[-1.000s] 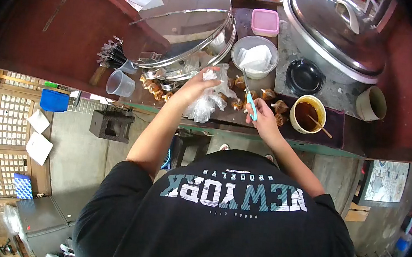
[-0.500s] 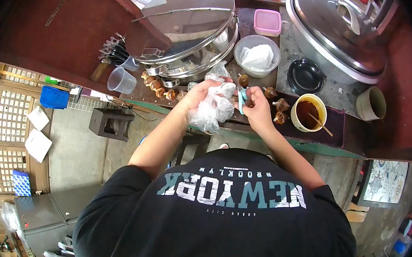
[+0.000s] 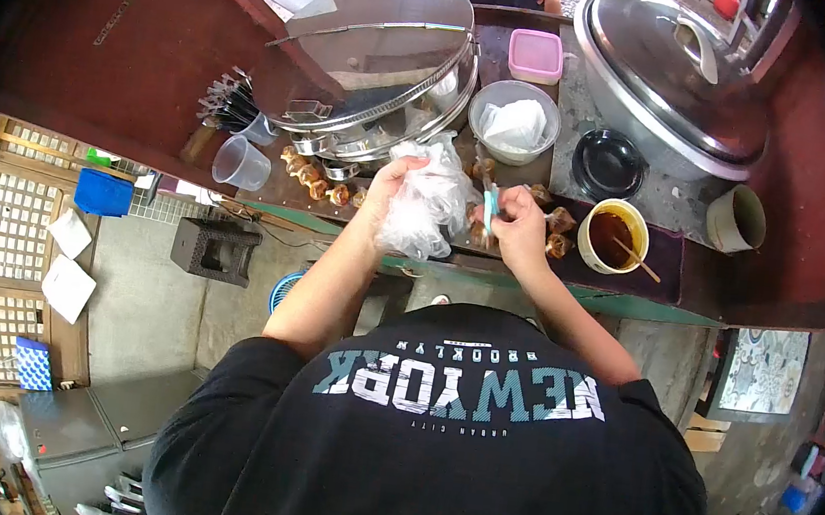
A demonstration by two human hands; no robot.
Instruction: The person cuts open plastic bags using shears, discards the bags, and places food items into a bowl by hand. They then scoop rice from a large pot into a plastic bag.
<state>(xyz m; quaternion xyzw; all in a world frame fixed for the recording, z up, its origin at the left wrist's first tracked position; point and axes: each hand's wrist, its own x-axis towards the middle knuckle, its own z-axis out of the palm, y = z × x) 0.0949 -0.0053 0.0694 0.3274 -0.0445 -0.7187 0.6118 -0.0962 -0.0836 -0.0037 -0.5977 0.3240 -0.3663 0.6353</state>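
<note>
My left hand (image 3: 386, 194) is closed round a bunch of clear plastic bags (image 3: 428, 207) over the counter's front edge. In my right hand (image 3: 523, 231) are light-blue-handled scissors (image 3: 490, 207), close to the right side of the bags. Their blades point away from me and are hard to make out. Small tied bags of brown sauce (image 3: 560, 221) lie just right of that hand. More tied sauce bags (image 3: 315, 188) form a row left of my left hand. Beside the right-hand group stands a tub of dark sauce (image 3: 614, 267) with a wooden stick in it.
Behind the bags are a round metal steamer-like container (image 3: 373, 62) and a bowl with white plastic (image 3: 514, 117). A pink-lidded box (image 3: 535, 54), black plates (image 3: 609, 165) and a large lidded pot (image 3: 673, 74) stand farther back. A clear cup (image 3: 241, 163) is at left.
The bunch of bags is lifted slightly and spread out more in my left hand. My right hand has turned a little with the scissors, and my view has shifted slightly.
</note>
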